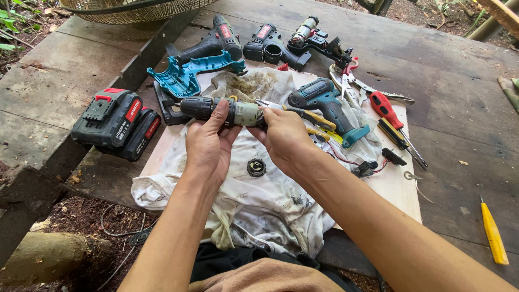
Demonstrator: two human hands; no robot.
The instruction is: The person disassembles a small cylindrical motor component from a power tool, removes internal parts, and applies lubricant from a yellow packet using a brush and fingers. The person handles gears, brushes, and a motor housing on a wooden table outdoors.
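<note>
My left hand (208, 143) grips a bare drill motor and gearbox assembly (219, 110), black chuck end to the left, silver motor to the right. My right hand (285, 135) holds the motor's right end, fingers closed around it. Both hands hover over a stained white cloth (254, 205) spread on a wooden board. A small round black gear part (256, 167) lies on the cloth between my wrists. A teal drill housing half (184, 75) lies beyond the assembly, and a teal drill body (327, 103) sits to the right.
Two black-and-red battery packs (116, 124) rest at left. Several dismantled drills (267, 46) lie at the back. Pliers (351, 78), red and yellow screwdrivers (392, 121) and loose wires (367, 165) sit right. A yellow tool (493, 235) lies far right. Mesh basket (124, 11) at top.
</note>
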